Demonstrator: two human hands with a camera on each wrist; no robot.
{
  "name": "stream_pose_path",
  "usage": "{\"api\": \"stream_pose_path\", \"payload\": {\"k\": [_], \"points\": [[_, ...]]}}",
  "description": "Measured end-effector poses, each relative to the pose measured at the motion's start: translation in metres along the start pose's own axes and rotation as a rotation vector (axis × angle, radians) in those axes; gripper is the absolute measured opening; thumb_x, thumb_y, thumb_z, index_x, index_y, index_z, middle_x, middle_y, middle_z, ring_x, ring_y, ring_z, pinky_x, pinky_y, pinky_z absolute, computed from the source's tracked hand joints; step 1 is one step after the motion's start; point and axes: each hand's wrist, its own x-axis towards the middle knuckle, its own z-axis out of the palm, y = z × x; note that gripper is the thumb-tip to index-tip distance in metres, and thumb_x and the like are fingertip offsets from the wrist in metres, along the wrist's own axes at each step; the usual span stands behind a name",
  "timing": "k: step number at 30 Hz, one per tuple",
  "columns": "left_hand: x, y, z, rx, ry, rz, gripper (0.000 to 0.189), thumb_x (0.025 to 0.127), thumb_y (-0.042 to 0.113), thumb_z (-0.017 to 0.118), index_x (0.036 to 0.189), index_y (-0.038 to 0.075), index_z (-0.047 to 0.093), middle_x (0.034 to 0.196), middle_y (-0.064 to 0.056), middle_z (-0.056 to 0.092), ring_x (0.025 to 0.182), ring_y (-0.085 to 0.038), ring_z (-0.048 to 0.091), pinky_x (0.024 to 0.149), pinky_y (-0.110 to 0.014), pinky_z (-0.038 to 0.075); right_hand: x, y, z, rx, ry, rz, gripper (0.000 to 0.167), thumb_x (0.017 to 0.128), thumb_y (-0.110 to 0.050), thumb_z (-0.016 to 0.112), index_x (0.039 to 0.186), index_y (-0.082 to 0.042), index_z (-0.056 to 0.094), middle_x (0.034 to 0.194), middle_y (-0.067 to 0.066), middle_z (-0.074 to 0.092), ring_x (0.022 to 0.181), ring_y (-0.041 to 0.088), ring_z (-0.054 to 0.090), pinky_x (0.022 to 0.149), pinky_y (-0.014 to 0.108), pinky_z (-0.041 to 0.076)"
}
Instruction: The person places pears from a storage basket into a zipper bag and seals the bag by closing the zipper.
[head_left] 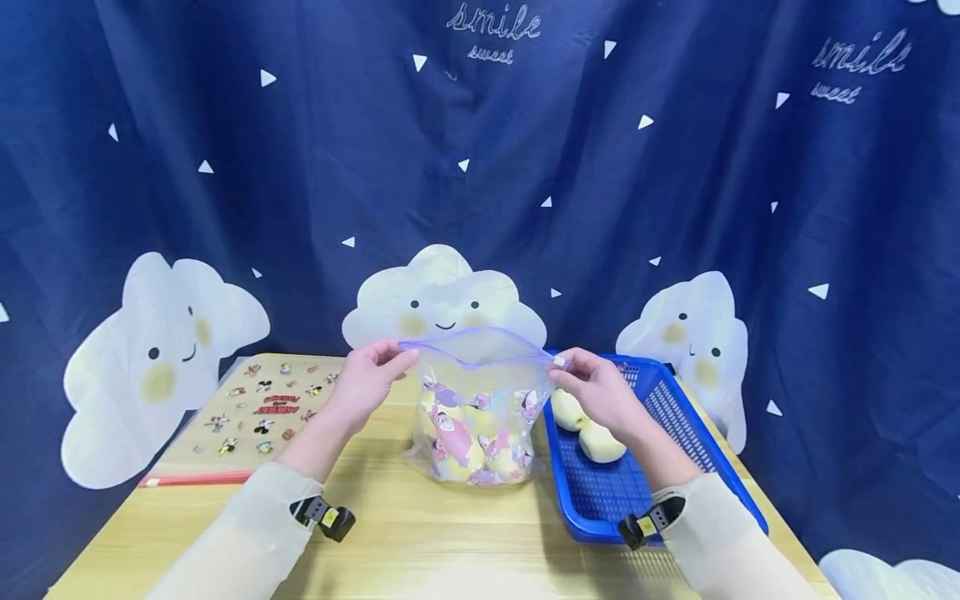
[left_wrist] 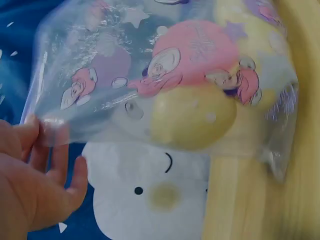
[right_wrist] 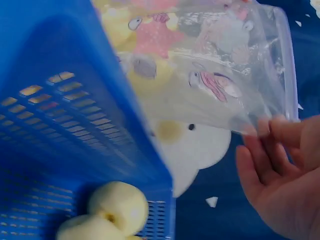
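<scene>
Looks like a little filming corner to me, basically a wood-look table (head_left: 420,533) right in front of a navy curtain (head_left: 390,150) printed with smiley clouds (head_left: 442,287), white triangles (head_left: 267,77) and "smile sweet" lettering (head_left: 495,22). That print is kinda kid's bedroom, so it could be somebody's home, but the curtain fills the background and I honestly can't tell what room it is. The small wrist cameras (head_left: 339,523) scream recording setup, while the zip bags (head_left: 472,417) and blue basket (head_left: 592,532) feel pretty household.
</scene>
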Motion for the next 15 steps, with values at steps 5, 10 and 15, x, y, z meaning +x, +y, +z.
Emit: {"api": "stream_pose_path", "payload": {"k": [5, 10, 15], "points": [[0.002, 0.011, -0.012, -0.052, 0.040, 0.020, 0.024, 0.107, 0.022, 0.074, 0.118, 0.000, 0.078, 0.093, 0.015, 0.079, 0.097, -0.004, 0.073, 0.096, -0.021, 0.060, 0.005, -0.006, -0.009, 0.062, 0.097, 0.056, 0.023, 0.106, -0.020, 0.075, 0.118, 0.000, 0.074, 0.100, 0.003, 0.082, 0.095, 0.012, 0.075, 0.088, 0.025, 0.059], [-0.007, -0.004, -0.030, -0.070, -0.058, -0.002, 0.021, 0.109, 0.023, 0.071, 0.117, 0.007, 0.080, 0.095, 0.015, 0.079, 0.096, -0.004, 0.074, 0.095, -0.021, 0.062, 0.003, 0.000, -0.008, 0.128, 0.046, 0.093, 0.026, 0.107, -0.024, 0.075, 0.115, 0.001, 0.074, 0.105, 0.005, 0.083, 0.097, 0.011, 0.078, 0.095, 0.031, 0.066], [-0.013, -0.012, -0.036, -0.045, -0.030, 0.009, 0.018, 0.108, 0.026, 0.073, 0.113, 0.011, 0.082, 0.093, 0.016, 0.078, 0.096, -0.004, 0.071, 0.094, -0.020, 0.061, 0.000, 0.005, -0.007, 0.103, 0.042, 0.058, 0.025, 0.107, -0.026, 0.074, 0.110, -0.001, 0.075, 0.100, 0.002, 0.083, 0.097, 0.014, 0.078, 0.091, 0.025, 0.065]]}}
